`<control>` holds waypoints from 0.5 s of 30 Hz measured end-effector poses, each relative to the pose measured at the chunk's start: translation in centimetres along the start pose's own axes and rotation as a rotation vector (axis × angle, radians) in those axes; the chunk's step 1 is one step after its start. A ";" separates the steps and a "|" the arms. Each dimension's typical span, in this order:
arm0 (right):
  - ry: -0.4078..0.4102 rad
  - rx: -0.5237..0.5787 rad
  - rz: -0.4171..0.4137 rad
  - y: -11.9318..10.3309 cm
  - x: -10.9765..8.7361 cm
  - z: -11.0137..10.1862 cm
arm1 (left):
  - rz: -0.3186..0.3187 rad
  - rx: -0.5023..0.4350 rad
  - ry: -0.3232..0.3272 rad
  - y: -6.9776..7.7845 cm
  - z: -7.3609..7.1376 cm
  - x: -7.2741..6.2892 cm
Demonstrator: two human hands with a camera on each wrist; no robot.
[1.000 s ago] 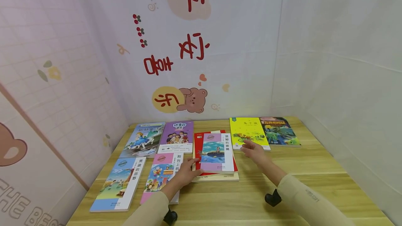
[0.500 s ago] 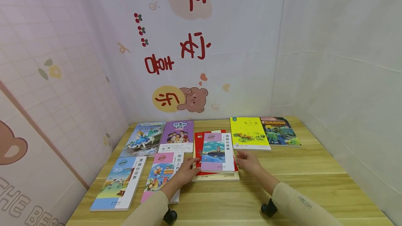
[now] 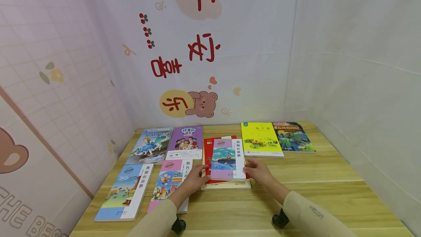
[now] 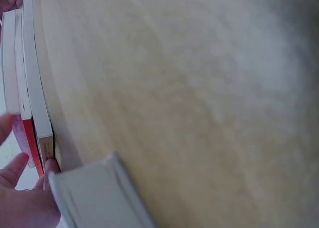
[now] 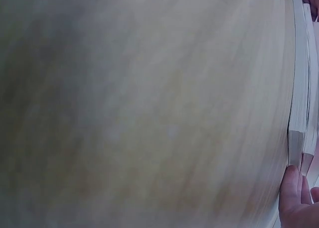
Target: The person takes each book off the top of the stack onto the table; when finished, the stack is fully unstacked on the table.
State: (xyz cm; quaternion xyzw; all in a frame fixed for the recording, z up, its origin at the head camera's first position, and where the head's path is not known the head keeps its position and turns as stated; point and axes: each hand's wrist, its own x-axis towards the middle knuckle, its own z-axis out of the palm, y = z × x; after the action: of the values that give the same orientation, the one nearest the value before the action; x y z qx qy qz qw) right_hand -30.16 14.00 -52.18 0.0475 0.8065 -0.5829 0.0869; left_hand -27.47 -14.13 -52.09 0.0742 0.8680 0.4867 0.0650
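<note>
We see a small stack of books (image 3: 225, 164) in the middle of the wooden table (image 3: 315, 193), a lilac-covered one on top, a red one under it and a pale one at the bottom: three, as far as we can count. The left hand (image 3: 194, 179) presses its straight fingers against the stack's left edge, and the right hand (image 3: 260, 170) meets the right edge the same way; neither curls round a book. From the head view that contact looks merely close. The left wrist view shows fingertips (image 4: 20, 164) against the book spines, and the right wrist view shows fingers (image 5: 290, 185) at the stack's corner, though both are blurred. Six single books lie flat around the stack: two at front left (image 3: 123, 192), two behind those (image 3: 185, 143), and two at back right (image 3: 261, 139), just beside each other.
</note>
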 end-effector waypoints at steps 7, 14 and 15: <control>0.009 -0.007 -0.014 0.0 0.2 0.1 | -0.032 0.066 0.032 -0.2 0.5 0.2; 0.014 -0.004 -0.024 -0.1 0.2 -0.2 | -0.016 0.048 0.024 -0.1 0.5 0.2; 0.017 -0.012 -0.021 -0.2 0.2 -0.2 | -0.013 0.048 0.021 -0.1 0.5 0.2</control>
State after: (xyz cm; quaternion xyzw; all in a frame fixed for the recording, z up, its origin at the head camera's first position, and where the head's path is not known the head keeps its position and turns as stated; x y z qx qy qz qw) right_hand -30.39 14.18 -51.99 0.0437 0.8111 -0.5785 0.0742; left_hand -27.55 -13.75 -52.40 0.0648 0.8804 0.4662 0.0571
